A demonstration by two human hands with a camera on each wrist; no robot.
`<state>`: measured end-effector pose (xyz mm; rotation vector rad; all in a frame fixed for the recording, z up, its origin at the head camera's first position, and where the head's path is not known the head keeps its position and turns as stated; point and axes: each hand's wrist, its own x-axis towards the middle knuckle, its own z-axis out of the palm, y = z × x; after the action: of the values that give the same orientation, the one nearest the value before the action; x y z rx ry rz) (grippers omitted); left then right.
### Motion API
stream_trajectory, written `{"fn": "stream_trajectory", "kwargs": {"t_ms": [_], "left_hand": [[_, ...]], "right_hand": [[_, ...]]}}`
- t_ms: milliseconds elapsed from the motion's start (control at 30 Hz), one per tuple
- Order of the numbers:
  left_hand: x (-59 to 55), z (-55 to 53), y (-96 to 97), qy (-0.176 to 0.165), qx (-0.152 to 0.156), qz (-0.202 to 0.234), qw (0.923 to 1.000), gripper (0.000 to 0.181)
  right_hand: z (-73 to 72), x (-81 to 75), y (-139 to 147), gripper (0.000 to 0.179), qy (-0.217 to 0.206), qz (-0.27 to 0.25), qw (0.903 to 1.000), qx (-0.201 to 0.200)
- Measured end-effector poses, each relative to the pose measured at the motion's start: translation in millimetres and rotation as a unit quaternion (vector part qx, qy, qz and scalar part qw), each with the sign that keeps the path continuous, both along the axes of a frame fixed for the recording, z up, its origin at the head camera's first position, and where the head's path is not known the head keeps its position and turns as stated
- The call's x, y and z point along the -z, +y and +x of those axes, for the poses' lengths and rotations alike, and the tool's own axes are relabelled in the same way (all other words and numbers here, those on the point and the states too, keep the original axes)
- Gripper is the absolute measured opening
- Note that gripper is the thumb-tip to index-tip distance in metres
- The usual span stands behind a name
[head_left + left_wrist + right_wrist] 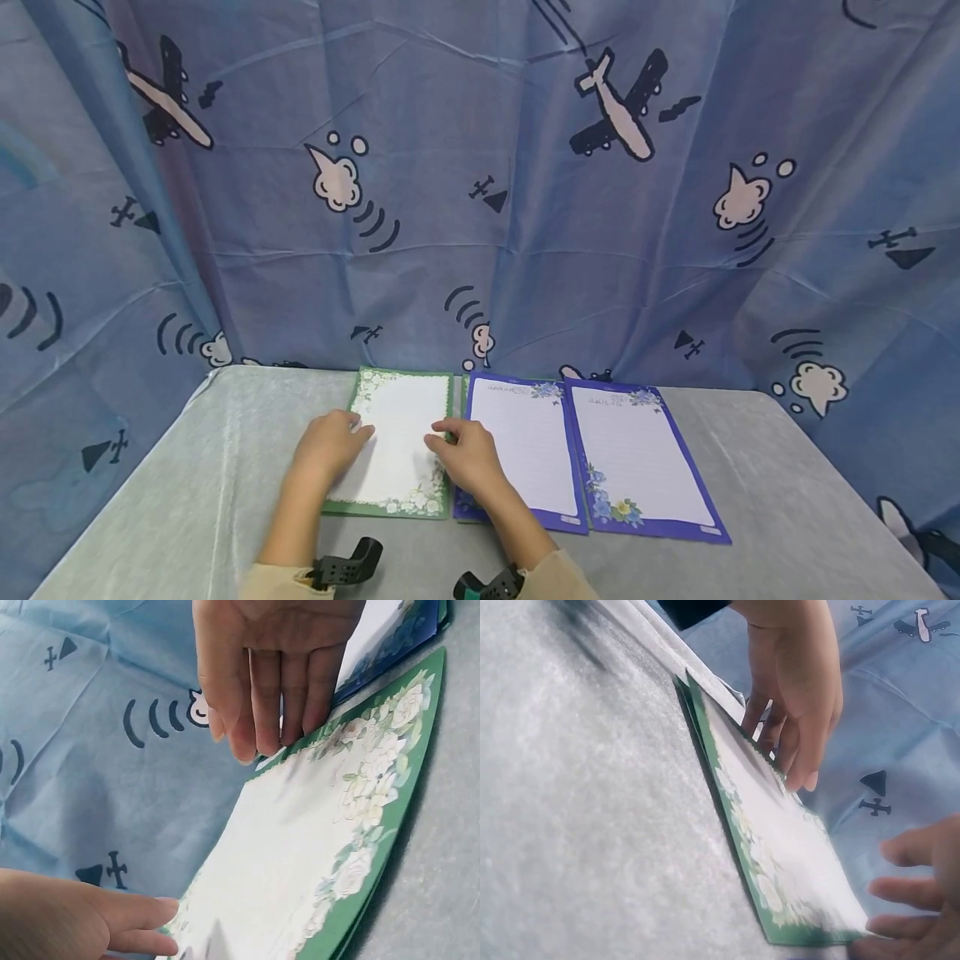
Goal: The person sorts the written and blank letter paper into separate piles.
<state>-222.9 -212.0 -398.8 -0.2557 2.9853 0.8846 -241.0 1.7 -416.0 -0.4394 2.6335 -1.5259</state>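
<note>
A green-bordered sheet of stationery [401, 442] with white flowers lies on the table, and a second green edge shows beneath it in the wrist views. My left hand [327, 450] is at its left edge, fingertips along the side. At the opposite edge is my right hand [470, 457], its fingers pointing down beside the paper in the left wrist view. Both hands have fairly straight fingers and seem to touch the sheet's edges. Just right of it lies a purple-bordered sheet [525, 450] with blue flowers, partly behind my right hand and wrist.
Another purple-bordered sheet [637, 458] lies farther right, close against the first. A grey cloth covers the table [787, 500]. Behind it hangs a blue curtain [450, 167] printed with airplanes. Each wrist carries a black camera strap [348, 567].
</note>
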Motion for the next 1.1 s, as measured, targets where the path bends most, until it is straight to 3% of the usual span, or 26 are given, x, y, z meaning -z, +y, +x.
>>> {"fn": "stream_trajectory", "kwargs": {"t_ms": [367,567,833,933,1100], "left_hand": [[2.9,-1.0,1.4,0.008,-0.001,-0.006,1.0,0.048],[2.9,-1.4,2.6,0.011,-0.008,-0.002,0.9999,0.048],[-1.4,-3.0,8.1,0.054,-0.039,0.023,0.9975,0.045],[-5.2,-4.6,13.3,0.065,-0.022,0.064,0.9956,0.043],[-9.2,-7.9,26.7,0.054,0.046,0.141,0.9875,0.04]], "right_hand": [[-0.4,-0.7,0,0.037,0.003,0.006,1.0,-0.003],[-3.1,-2.0,1,0.032,0.02,0.008,0.9997,0.014],[-3.9,-13.3,15,0.032,0.056,0.01,0.9984,0.003],[-6.5,-21.2,23,0.032,0.074,0.032,0.9966,-0.015],[-11.6,-32.2,41,0.032,0.084,0.08,0.9928,-0.03]]}}
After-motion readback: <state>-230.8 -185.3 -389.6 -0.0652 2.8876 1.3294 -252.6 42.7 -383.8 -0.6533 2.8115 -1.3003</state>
